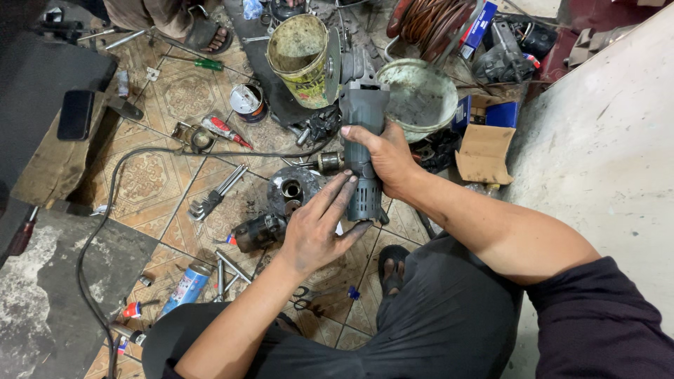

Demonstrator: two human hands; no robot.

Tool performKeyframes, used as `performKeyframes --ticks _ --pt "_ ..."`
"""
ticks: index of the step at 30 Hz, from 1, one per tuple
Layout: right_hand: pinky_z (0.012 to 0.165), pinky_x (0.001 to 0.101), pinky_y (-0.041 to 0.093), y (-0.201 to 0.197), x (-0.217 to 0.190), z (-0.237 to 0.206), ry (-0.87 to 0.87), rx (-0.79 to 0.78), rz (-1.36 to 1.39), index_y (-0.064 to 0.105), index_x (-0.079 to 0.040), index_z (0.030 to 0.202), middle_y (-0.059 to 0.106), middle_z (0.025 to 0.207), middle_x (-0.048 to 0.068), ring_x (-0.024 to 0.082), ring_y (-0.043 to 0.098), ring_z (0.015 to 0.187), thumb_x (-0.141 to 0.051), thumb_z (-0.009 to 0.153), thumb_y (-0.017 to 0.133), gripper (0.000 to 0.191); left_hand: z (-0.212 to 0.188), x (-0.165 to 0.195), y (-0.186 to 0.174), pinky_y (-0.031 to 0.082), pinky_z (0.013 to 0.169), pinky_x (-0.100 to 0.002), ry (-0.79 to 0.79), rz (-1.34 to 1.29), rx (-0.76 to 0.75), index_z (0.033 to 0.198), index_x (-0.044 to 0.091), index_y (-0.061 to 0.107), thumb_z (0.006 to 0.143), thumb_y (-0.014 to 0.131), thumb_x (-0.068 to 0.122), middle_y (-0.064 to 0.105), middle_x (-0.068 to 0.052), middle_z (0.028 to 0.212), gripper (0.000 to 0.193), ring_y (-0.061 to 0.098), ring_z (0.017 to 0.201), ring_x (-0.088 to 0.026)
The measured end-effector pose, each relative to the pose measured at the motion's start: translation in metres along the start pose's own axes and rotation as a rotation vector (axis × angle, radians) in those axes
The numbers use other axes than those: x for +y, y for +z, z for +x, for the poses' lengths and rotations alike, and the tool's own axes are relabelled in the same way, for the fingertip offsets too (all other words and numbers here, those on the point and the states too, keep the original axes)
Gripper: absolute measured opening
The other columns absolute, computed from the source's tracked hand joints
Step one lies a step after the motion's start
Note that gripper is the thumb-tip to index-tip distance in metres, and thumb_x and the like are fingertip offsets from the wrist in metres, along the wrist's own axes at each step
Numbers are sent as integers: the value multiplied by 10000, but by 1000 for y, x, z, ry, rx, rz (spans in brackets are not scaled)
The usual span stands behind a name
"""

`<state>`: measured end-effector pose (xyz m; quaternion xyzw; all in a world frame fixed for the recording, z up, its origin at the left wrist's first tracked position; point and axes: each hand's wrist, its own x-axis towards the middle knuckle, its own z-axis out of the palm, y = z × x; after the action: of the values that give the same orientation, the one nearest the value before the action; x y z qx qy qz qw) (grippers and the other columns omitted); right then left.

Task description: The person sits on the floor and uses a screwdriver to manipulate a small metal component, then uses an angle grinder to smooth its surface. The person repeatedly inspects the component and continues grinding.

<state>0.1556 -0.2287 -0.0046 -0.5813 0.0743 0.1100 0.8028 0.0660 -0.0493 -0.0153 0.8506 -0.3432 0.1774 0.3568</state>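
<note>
1. Two bare hands are seen on one power tool: the right hand [386,158] is closed around the middle of a grey angle grinder [364,140], which is held up over the tiled floor [151,175], disc end pointing away from the body.
2. Support is given by the left hand [319,228], whose open, grease-darkened fingers are pressed flat against the slotted tail of the tool; nothing is clenched in it.
3. Weight and stiffness are suggested by the hard casing, judged heavy toward the disc; a film of grease may make it slippery, so the narrow barrel under the right hand looks the safest place to be gripped, well clear of the disc.
4. Just below the tool, a round metal housing [291,188] and a dark motor part [258,231] are laid on the floor.
5. Further out, hex keys [214,195], a spray can [186,289] and a small open tin [247,100] are scattered to the left.
6. Beyond the disc, a yellow bucket [298,60] and a grimy white bowl [420,95] are set among coiled wire [428,21].
7. At the top edge, another person's sandalled foot [210,35] is partly shown.
</note>
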Motion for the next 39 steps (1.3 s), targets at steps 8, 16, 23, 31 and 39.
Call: performKeyframes --ticks 8,16,23,31,39 --pt "553 306 538 1 0 0 -9 9 -12 640 22 1073 664 837 67 138 628 633 -207 825 771 362 0 0 0 576 1038 -420 1 -6 6 1444 -14 520 771 910 237 567 -232 1433 818 632 1293 -382" --pt "562 310 546 0 0 1 -1 -9 -6 632 27 1064 673 824 78 152 640 628 -216 824 768 368 0 0 -1 578 1025 -423 1 -4 2 1449 -10 517 769 908 224 563 -228 1437 819 632 1288 -387" --pt "573 301 539 -1 2 1 -24 5 -18 620 12 1100 658 844 62 136 626 653 -217 823 772 389 0 0 0 581 1016 -422 0 -4 -2 1454 -8 515 771 905 232 561 -229 1438 823 633 1285 -387" --pt "551 308 534 0 1 1 -2 9 -23 623 18 1089 647 836 60 141 615 634 -221 817 771 392 -1 0 0 583 1018 -417 -5 0 1 1444 -9 521 780 902 244 561 -228 1441 807 637 1283 -386" --pt "553 312 531 1 1 1 -12 16 -26 618 11 1103 642 839 56 139 613 636 -223 808 777 409 0 0 -2 582 1016 -420 0 6 0 1439 -14 522 782 902 247 559 -226 1442 802 638 1283 -388"
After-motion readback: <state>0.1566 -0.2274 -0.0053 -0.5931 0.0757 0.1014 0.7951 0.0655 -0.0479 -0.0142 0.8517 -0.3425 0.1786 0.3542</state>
